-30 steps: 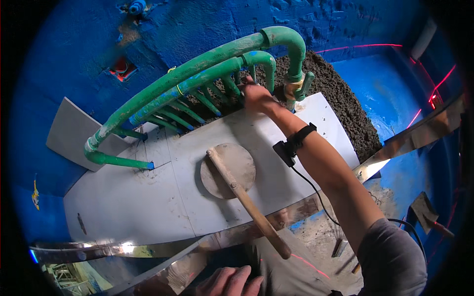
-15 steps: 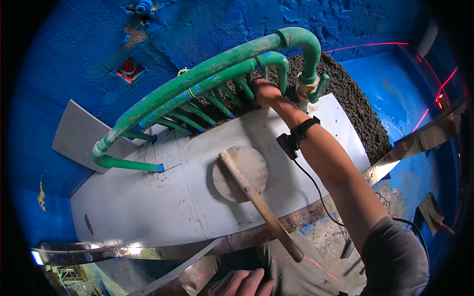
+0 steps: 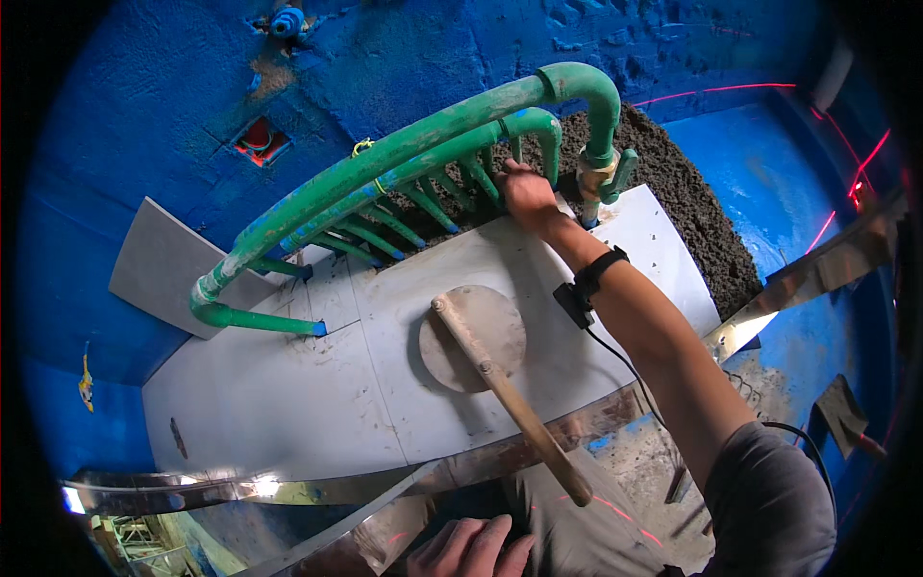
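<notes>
**Two hands apart: one at the green pipes, one low by the metal strip**

One right hand (image 3: 527, 190) reaches far forward to the bundle of curved green plastic pipes (image 3: 404, 159), its fingers (image 3: 502, 173) bent down among the short green branch pipes; whether they actually grip one I cannot tell, since the fingertips are hidden against the pipework. A black band with a small black box (image 3: 585, 287) sits on that wrist, a thin cable trailing back along the forearm.

The green pipes run with their long axis from lower left, just above the grey tiled surface (image 3: 288, 404), up to the right, where they bend over and drop to a brass fitting (image 3: 593, 183) just right of the hand. Behind the pipes lies a bed of dark wet mortar (image 3: 692, 221).

On the grey tiles, nearer the person than the pipes, rests a round flat metal tamper with a long wooden handle (image 3: 510, 399); the handle points from the disc toward lower right.

The left hand (image 3: 471, 548) lies at the bottom edge, well apart from the pipes, fingers loosely curled and holding nothing visible, just beside a shiny straight metal strip (image 3: 317, 486).
</notes>
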`<action>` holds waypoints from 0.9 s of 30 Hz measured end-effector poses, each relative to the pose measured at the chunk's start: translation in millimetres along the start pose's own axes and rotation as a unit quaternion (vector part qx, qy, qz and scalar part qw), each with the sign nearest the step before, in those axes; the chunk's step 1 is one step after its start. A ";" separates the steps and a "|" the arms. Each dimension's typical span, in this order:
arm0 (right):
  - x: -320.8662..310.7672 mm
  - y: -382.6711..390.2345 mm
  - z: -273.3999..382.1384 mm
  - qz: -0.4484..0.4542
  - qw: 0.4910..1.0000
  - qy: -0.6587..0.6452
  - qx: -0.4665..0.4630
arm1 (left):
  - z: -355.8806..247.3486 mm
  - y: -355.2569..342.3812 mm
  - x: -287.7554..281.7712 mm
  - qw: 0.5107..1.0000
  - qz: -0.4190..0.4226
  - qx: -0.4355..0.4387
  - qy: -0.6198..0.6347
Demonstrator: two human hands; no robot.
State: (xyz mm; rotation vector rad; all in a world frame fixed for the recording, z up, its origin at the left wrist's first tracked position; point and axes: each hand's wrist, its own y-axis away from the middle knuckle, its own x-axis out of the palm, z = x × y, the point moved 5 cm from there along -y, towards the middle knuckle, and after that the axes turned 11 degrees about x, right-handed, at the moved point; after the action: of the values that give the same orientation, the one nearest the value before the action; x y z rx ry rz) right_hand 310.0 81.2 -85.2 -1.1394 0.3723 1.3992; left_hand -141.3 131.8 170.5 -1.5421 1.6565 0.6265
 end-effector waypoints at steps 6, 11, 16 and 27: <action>-29.2 42.0 -6.7 0.033 0.991 0.114 -0.056 | -9.2 -0.6 -0.6 1.000 -0.016 0.004 -0.003; -61.8 107.0 -17.2 0.102 0.985 0.083 -0.112 | -21.8 -3.9 -0.4 0.999 -0.023 0.035 -0.025; -123.3 149.0 -49.3 0.167 0.972 0.087 -0.142 | -35.8 -1.2 4.9 0.999 -0.030 0.013 -0.042; -174.0 137.0 -133.4 -0.044 0.975 0.198 -0.092 | -59.6 4.9 27.5 0.994 -0.049 0.065 -0.070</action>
State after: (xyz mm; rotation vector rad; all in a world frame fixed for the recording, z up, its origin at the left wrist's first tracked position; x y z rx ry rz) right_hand 203.9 -153.6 -64.4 -1.5755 0.4730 1.1416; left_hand -157.4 69.1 182.4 -1.4427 1.4785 0.5517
